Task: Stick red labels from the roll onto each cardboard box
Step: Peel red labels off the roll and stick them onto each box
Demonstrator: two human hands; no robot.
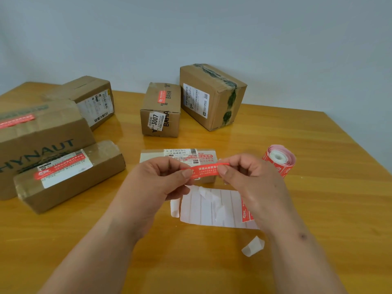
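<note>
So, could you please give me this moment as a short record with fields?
left hand: pinches one end of the red label
right hand: pinches the other end
label roll: on the table, right of the hands
backing sheet: white, lies under the hands
labelled boxes: HYNAUT box, long box, BAHA box
no red label visible: green-taped box, far left box

head cam | faces forward-down | close over table
</note>
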